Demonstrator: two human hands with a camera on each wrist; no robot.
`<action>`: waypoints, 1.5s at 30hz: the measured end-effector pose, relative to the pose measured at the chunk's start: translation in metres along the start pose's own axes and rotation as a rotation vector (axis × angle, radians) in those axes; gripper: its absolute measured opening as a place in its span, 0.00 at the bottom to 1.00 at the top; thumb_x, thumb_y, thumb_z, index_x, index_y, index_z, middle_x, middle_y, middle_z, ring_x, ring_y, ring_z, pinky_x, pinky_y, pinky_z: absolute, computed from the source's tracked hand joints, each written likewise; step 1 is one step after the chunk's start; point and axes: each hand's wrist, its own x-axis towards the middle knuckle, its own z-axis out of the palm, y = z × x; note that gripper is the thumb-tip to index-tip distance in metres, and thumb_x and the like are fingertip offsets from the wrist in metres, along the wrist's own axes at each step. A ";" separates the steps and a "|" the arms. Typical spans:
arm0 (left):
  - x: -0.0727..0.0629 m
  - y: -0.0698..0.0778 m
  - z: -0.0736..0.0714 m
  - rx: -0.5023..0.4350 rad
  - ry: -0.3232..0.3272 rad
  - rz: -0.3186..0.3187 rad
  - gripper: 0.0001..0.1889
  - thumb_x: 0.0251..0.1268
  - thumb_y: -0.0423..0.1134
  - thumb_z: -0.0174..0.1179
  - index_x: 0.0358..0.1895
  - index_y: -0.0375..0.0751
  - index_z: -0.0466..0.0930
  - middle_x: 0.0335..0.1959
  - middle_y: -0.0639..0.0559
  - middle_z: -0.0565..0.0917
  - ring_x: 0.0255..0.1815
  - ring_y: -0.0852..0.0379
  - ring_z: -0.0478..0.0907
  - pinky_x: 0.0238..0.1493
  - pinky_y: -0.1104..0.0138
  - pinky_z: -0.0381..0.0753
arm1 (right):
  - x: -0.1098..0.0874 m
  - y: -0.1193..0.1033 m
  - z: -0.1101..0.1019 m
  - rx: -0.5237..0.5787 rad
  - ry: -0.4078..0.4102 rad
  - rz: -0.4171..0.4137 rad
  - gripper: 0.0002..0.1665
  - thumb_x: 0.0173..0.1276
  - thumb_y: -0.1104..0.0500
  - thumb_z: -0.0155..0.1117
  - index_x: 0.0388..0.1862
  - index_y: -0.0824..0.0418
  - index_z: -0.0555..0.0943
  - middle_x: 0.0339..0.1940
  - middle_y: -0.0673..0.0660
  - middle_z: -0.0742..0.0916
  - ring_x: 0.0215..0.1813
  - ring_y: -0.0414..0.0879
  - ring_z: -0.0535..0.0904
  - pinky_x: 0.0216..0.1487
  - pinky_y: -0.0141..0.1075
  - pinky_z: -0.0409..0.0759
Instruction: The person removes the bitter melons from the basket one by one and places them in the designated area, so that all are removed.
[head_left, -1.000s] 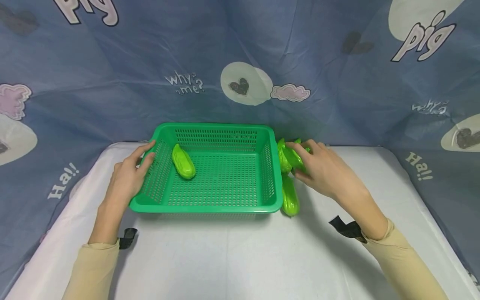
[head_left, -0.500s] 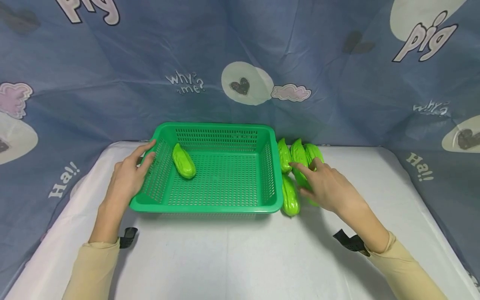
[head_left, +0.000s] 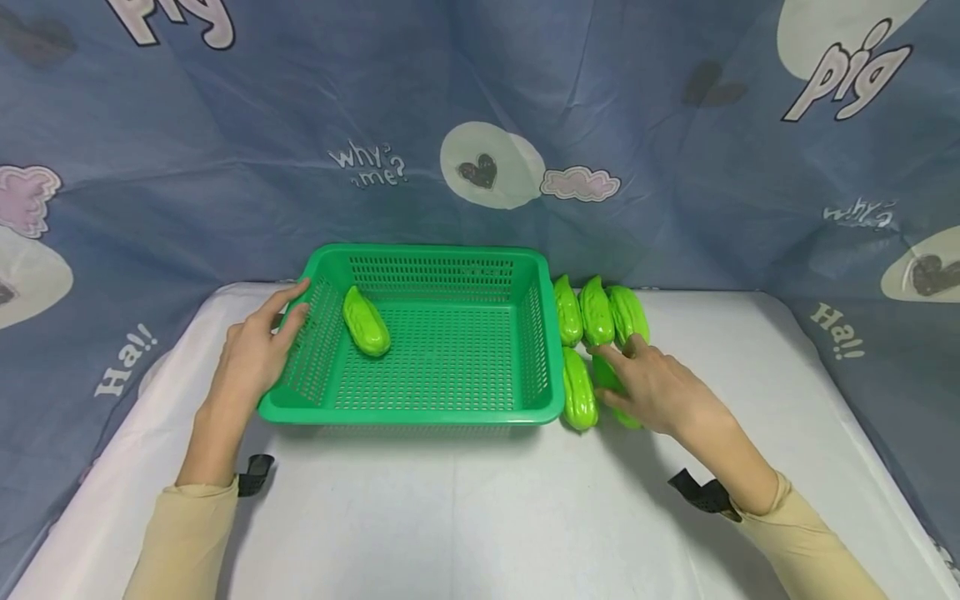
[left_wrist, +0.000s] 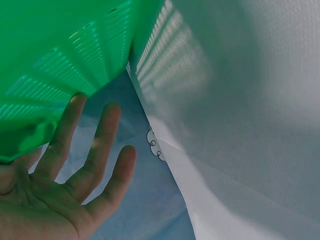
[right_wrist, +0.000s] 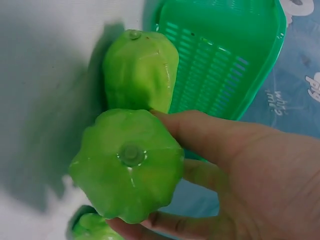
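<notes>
On the left rim of the green plastic basket (head_left: pixel 420 417) rests my left hand (head_left: pixel 252 354), its thumb and index finger over the edge. In the left wrist view its other fingers are spread and nearly straight outside the basket wall (left_wrist: pixel 65 65). One light green ribbed vegetable (head_left: pixel 366 323) lies inside the basket. My right hand (head_left: pixel 663 387) grips another such vegetable (right_wrist: pixel 127 170), thumb on one side and fingers on the other. That one is mostly hidden by the hand in the head view. Beside it lies a matching vegetable (head_left: pixel 579 390) along the basket's right side.
Behind the right hand, more green vegetables (head_left: pixel 596 312) stand in a back row to the right of the basket. A white cloth (head_left: pixel 450 508) covers the table. A blue printed curtain (head_left: pixel 420 92) rises at its back edge.
My right hand has moved from the back row toward the front, uncovering the vegetables there, and is now around the front one beside the basket. The left hand and basket stay put.
</notes>
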 end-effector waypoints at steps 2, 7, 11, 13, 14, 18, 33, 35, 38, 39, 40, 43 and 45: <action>0.000 0.000 0.000 0.000 0.000 -0.003 0.32 0.88 0.66 0.37 0.88 0.66 0.56 0.79 0.24 0.71 0.75 0.19 0.71 0.59 0.26 0.76 | 0.000 0.001 0.001 0.008 -0.028 0.005 0.36 0.79 0.45 0.69 0.80 0.54 0.72 0.66 0.77 0.80 0.54 0.70 0.87 0.49 0.62 0.88; -0.001 -0.001 -0.001 -0.002 -0.001 -0.009 0.32 0.88 0.66 0.37 0.88 0.67 0.56 0.78 0.23 0.70 0.74 0.19 0.71 0.59 0.26 0.76 | 0.001 0.003 0.001 0.057 -0.106 0.014 0.33 0.85 0.46 0.60 0.82 0.56 0.70 0.70 0.80 0.76 0.56 0.71 0.87 0.52 0.62 0.88; -0.001 -0.002 -0.002 -0.005 0.001 -0.007 0.32 0.88 0.66 0.37 0.88 0.66 0.56 0.78 0.23 0.70 0.74 0.19 0.71 0.60 0.26 0.75 | 0.002 0.005 0.001 0.098 -0.119 0.010 0.31 0.87 0.51 0.58 0.83 0.56 0.67 0.71 0.82 0.75 0.53 0.69 0.88 0.49 0.59 0.88; -0.001 -0.002 -0.002 -0.007 0.004 -0.004 0.32 0.88 0.66 0.38 0.88 0.66 0.56 0.78 0.24 0.70 0.74 0.19 0.71 0.59 0.26 0.75 | 0.003 0.005 0.001 0.104 -0.110 0.011 0.31 0.87 0.52 0.57 0.82 0.57 0.66 0.72 0.84 0.74 0.53 0.70 0.88 0.48 0.59 0.88; -0.001 -0.002 -0.002 -0.009 0.005 -0.002 0.32 0.88 0.66 0.38 0.88 0.66 0.56 0.79 0.24 0.70 0.74 0.19 0.71 0.58 0.27 0.76 | 0.003 0.005 0.001 0.104 -0.103 0.011 0.31 0.87 0.52 0.57 0.82 0.57 0.65 0.71 0.84 0.74 0.52 0.69 0.88 0.47 0.59 0.88; -0.001 -0.001 -0.002 -0.010 0.011 0.006 0.32 0.88 0.66 0.38 0.88 0.66 0.56 0.80 0.26 0.70 0.74 0.19 0.71 0.56 0.29 0.77 | 0.004 0.004 0.002 0.059 -0.054 0.004 0.29 0.86 0.51 0.59 0.80 0.56 0.68 0.67 0.80 0.77 0.51 0.69 0.87 0.47 0.60 0.88; -0.001 -0.002 -0.003 -0.006 0.009 0.011 0.32 0.88 0.66 0.37 0.88 0.66 0.56 0.80 0.25 0.69 0.74 0.19 0.71 0.56 0.28 0.77 | 0.005 -0.011 -0.008 -0.113 0.135 -0.053 0.31 0.79 0.49 0.70 0.76 0.53 0.76 0.64 0.67 0.84 0.55 0.67 0.86 0.53 0.65 0.83; -0.001 -0.002 -0.003 -0.004 0.006 0.013 0.32 0.88 0.66 0.37 0.88 0.65 0.56 0.80 0.25 0.70 0.74 0.19 0.71 0.55 0.29 0.77 | 0.006 -0.012 -0.010 -0.118 0.155 -0.060 0.30 0.78 0.50 0.71 0.75 0.53 0.76 0.63 0.67 0.85 0.55 0.66 0.87 0.53 0.64 0.83; -0.001 -0.001 -0.002 -0.001 0.007 0.019 0.32 0.89 0.65 0.37 0.88 0.64 0.56 0.79 0.25 0.70 0.74 0.19 0.71 0.56 0.29 0.78 | 0.008 -0.015 -0.014 -0.120 0.186 -0.079 0.31 0.77 0.52 0.72 0.75 0.53 0.76 0.64 0.66 0.85 0.56 0.66 0.87 0.52 0.64 0.82; 0.000 -0.001 -0.001 -0.002 0.009 0.021 0.32 0.89 0.65 0.38 0.88 0.64 0.57 0.79 0.25 0.71 0.74 0.20 0.71 0.55 0.29 0.78 | 0.009 -0.017 -0.015 -0.117 0.194 -0.085 0.31 0.77 0.52 0.72 0.76 0.52 0.76 0.64 0.66 0.85 0.57 0.66 0.86 0.52 0.64 0.82; -0.001 -0.001 -0.001 -0.001 0.011 0.022 0.32 0.89 0.65 0.38 0.88 0.64 0.57 0.79 0.25 0.71 0.74 0.20 0.72 0.55 0.29 0.78 | 0.010 -0.018 -0.016 -0.114 0.201 -0.091 0.32 0.77 0.52 0.72 0.77 0.52 0.75 0.65 0.65 0.84 0.58 0.65 0.86 0.53 0.63 0.81; -0.001 0.000 -0.001 0.004 0.013 0.023 0.32 0.89 0.65 0.38 0.88 0.64 0.57 0.78 0.24 0.71 0.73 0.19 0.72 0.51 0.32 0.79 | 0.012 -0.024 -0.021 -0.095 0.229 -0.118 0.33 0.78 0.53 0.71 0.79 0.52 0.74 0.66 0.64 0.84 0.60 0.63 0.86 0.54 0.63 0.82; -0.002 0.000 -0.001 0.006 0.013 0.024 0.32 0.89 0.64 0.38 0.88 0.64 0.57 0.78 0.23 0.71 0.73 0.19 0.73 0.49 0.35 0.79 | 0.015 -0.028 -0.024 -0.084 0.251 -0.147 0.33 0.79 0.54 0.70 0.79 0.52 0.74 0.66 0.63 0.84 0.60 0.61 0.86 0.54 0.62 0.82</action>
